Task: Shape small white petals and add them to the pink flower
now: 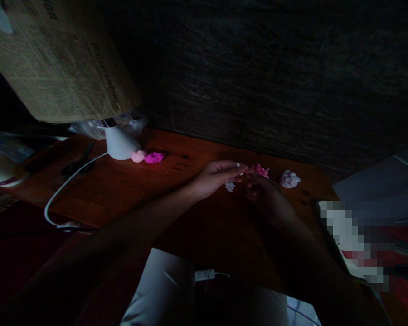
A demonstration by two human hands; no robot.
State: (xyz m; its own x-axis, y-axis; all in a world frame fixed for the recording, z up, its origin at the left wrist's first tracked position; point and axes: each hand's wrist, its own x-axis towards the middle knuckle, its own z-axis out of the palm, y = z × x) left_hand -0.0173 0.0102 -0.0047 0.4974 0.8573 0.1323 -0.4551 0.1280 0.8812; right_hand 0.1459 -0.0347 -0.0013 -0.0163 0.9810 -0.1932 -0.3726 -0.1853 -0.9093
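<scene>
**Two hands meet over small pink and white pieces on a dim wooden tabletop**

Near the middle of the frame the left hand (221, 174) reaches in from the lower left, its fingers drawn together in a pinch on a small white bit (238, 165) at the fingertips. The right hand (263, 194) comes up from the lower right and lies in deep shadow; its fingers curl toward the left fingertips, but whether its grip is closed on anything cannot be told. Just behind the two hands, touching or nearly touching the fingertips, sits a crumpled pink piece (261, 170). A small white scrap (230, 186) lies on the tabletop (139, 190) just below the left hand, and a crumpled white ball (289, 179) rests a little to the right, apart from both hands.

Toward the upper left of the frame stands a white lamp base (119, 142) with its white cable (66, 185) curving forward to the tabletop's near edge. Just right of the base lie a pale pink lump (138, 156) and a bright magenta lump (154, 157), side by side and touching. Dark scissors (78, 163) lie left of the base. A sheet of newspaper (57, 63) hangs across the upper left corner.
</scene>
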